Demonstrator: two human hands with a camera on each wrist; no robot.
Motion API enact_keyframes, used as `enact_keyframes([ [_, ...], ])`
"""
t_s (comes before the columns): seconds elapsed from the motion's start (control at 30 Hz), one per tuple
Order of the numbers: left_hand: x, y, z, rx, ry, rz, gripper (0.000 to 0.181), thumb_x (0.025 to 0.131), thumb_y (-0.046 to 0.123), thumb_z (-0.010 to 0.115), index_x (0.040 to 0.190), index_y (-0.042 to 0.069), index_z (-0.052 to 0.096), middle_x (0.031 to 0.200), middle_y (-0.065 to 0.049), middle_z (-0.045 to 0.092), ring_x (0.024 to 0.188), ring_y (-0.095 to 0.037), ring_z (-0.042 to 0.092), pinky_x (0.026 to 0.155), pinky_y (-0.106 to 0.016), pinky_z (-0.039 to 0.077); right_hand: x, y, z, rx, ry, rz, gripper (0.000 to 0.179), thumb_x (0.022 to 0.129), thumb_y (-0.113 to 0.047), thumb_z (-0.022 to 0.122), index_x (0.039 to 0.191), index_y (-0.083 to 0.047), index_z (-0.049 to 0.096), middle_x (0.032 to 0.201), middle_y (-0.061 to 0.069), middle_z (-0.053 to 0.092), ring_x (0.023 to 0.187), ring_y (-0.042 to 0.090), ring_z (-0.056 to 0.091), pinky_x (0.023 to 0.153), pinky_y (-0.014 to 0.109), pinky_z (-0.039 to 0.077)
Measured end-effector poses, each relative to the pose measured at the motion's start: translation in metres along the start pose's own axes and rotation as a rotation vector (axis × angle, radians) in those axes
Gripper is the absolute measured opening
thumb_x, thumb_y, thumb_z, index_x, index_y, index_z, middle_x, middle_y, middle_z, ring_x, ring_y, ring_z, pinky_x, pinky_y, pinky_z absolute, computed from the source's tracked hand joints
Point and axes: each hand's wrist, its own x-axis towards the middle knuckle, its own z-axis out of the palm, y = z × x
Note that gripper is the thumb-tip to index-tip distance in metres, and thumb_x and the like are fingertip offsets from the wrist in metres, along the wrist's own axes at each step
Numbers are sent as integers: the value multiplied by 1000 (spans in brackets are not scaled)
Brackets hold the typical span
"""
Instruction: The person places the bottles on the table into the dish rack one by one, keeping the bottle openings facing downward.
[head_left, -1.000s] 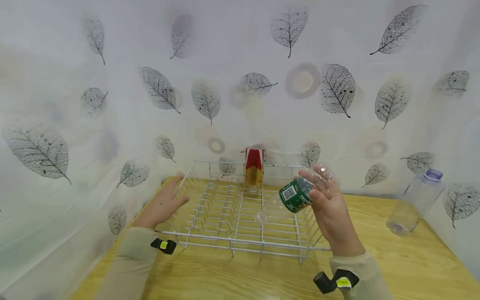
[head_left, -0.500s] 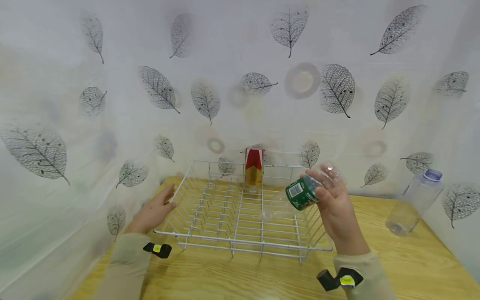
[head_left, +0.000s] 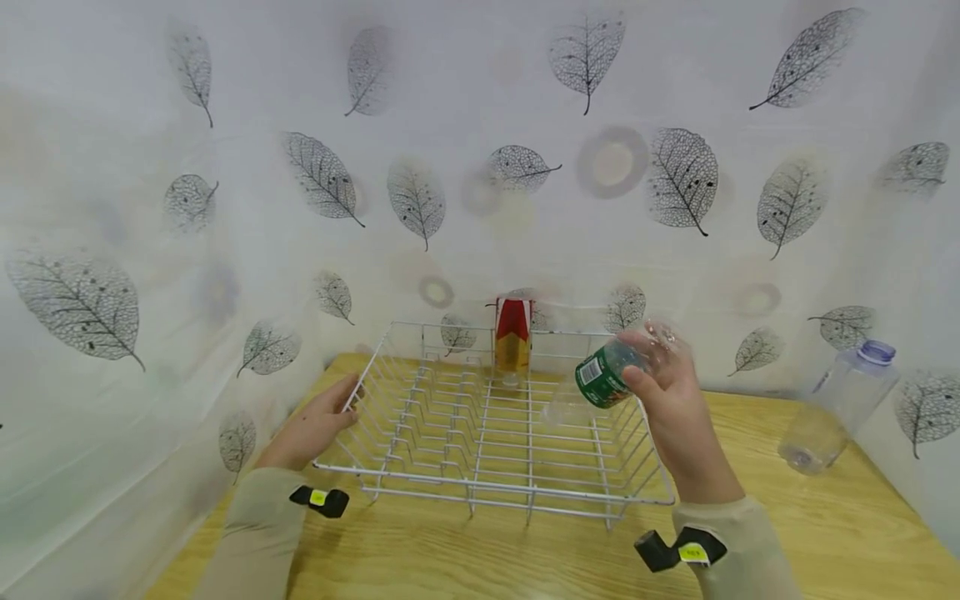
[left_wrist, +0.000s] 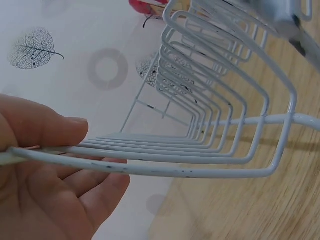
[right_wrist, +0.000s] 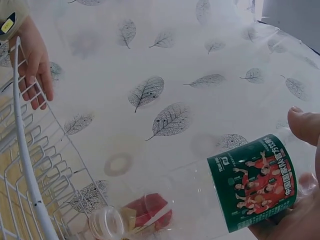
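Note:
My left hand grips the left rim of a white wire dish rack. In the left wrist view its thumb lies over the rim wire and the other fingers pass beneath. My right hand holds a clear plastic bottle with a green label by its base end, above the rack's right side. The bottle tilts, neck down and to the left. The right wrist view shows the bottle's open neck uncapped. Inside the rack, at the back, a red and yellow carton stands upright.
A clear bottle with a purple neck stands on the wooden table, right of the rack. A white sheet printed with leaves hangs behind the table and along its left side.
My left hand first drew back from over the rack's left rim, then came onto it and took hold. The bottle in my right hand moved rightward and slightly up.

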Motion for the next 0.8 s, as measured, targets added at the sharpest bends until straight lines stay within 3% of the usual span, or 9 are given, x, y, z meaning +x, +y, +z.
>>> enact_keyframes([
  [0.17,1,1,1,-59,-3,-21,65,108,4,39,163,4,3,162,-26,23,147,-44,24,118,-58,21,13,-3,8,-114,-38,47,69,104,-9,57,157,-15,12,151,15,37,149,25,23,104,18,39],
  [0.3,0,-1,2,-103,9,-24,66,108,2,38,163,5,2,162,-26,22,147,-44,25,118,-56,21,25,-2,15,-172,-65,98,70,105,-14,57,156,-17,10,154,18,33,149,28,23,102,19,41],
  [0.57,0,-3,3,-168,14,-10,63,108,-1,35,162,2,2,161,-29,21,146,-45,27,118,-52,23,59,11,24,-258,-75,205,75,104,-24,60,159,-18,8,158,14,32,149,26,26,115,53,29],
  [0.8,0,-3,3,-208,19,0,64,107,-2,36,162,1,4,159,-32,23,145,-47,29,118,-51,23,91,30,29,-305,-66,301,83,102,-25,63,161,-18,6,160,14,31,147,31,29,114,56,32],
])
